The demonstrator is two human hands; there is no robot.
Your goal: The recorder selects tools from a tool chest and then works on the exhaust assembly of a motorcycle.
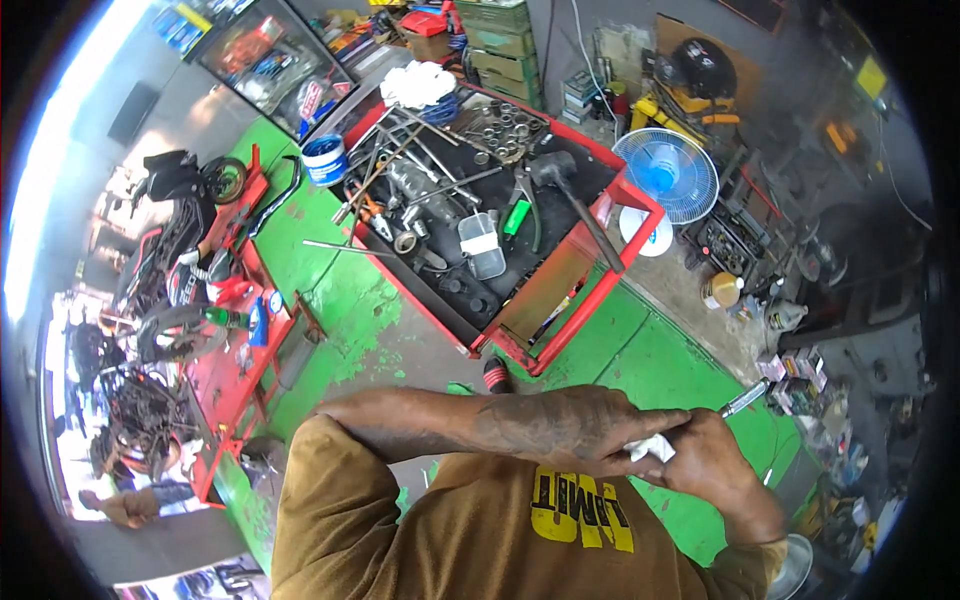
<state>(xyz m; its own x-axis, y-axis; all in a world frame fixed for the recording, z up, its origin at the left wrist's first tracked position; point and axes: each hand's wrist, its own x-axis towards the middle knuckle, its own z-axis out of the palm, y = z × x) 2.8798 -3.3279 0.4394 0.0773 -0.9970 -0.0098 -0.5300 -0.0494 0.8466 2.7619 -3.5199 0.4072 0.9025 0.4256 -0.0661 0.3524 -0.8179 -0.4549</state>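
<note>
My tattooed left forearm crosses in front of my chest, and my left hand [640,430] meets my right hand [708,458] at the right. A crumpled white rag or tissue [652,448] shows between them, pinched by the left fingers against the right hand. Out of the right fist, toward the upper right, sticks the shiny end of a metal tool [745,398]; its grip is hidden, so I cannot tell its exact kind. Beyond the hands stands a red tool cart [470,350] with a black top, bearing a hammer [580,200], pliers [527,200] and a clear plastic box [483,245].
A white pedestal fan [667,175] stands right of the cart. Red motorcycle lifts [235,375] with motorcycles [185,230] fill the left side. Boxes and bottles [722,290] crowd the right wall. A blue-and-white tub [324,160] sits at the cart's left corner. The floor is green.
</note>
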